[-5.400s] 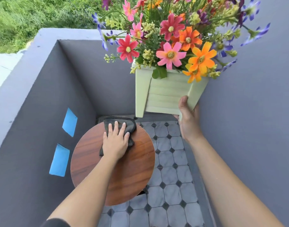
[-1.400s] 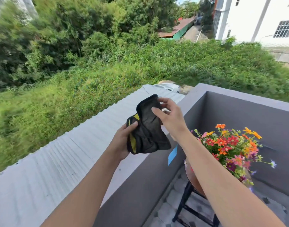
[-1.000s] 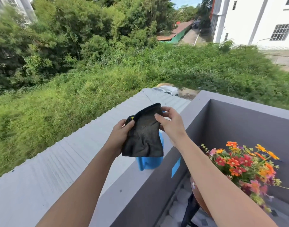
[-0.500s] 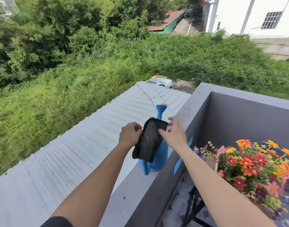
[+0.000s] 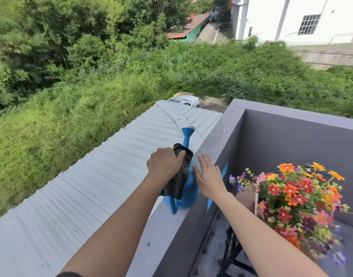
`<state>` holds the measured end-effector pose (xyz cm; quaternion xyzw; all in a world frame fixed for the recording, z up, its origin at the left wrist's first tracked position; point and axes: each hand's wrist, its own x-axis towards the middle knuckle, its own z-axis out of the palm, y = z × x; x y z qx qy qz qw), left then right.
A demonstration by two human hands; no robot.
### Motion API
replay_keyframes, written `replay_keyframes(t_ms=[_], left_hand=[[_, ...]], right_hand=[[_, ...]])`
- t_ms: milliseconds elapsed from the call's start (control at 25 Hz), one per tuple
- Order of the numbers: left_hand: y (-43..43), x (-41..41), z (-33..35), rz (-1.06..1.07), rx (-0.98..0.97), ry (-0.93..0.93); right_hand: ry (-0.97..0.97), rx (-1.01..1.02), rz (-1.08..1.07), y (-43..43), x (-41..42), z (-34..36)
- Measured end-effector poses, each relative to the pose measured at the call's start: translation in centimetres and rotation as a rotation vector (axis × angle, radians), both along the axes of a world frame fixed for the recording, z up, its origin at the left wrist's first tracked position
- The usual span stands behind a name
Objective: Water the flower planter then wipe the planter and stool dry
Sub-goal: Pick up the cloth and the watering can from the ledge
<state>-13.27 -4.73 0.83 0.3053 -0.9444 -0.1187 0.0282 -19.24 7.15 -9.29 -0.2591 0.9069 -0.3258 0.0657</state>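
Black stool legs (image 5: 230, 254) and the flower planter (image 5: 297, 198) sit lower right. On the grey ledge (image 5: 167, 232), the left hand (image 5: 164, 163) clenches a dark cloth (image 5: 176, 183) over the blue watering can (image 5: 188, 196); the right hand (image 5: 208, 175) hovers flat, released.

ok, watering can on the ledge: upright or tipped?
Upright. The blue watering can stands on the grey ledge, spout angled up and away. The left hand presses a dark cloth over its top.
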Motion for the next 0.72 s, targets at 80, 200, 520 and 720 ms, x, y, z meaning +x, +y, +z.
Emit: replay_keyframes(t_ms=[80, 200, 520, 720], left_hand=[[0.5, -0.1, -0.4, -0.007, -0.032, -0.042], [0.8, -0.2, -1.2, 0.008, 0.066, -0.054], [1.8, 0.0, -0.2, 0.009, 0.231, 0.201], [5.8, -0.9, 7.0, -0.075, 0.161, 0.326]], right_hand=[[0.014, 0.068, 0.029, 0.9, 0.1, -0.8], [-0.024, 0.074, 0.071, 1.5, 0.6, -1.4], [0.044, 0.116, 0.018, 2.4, 1.4, 1.0], [0.165, 0.021, -0.058, 6.5, 1.2, 7.8]])
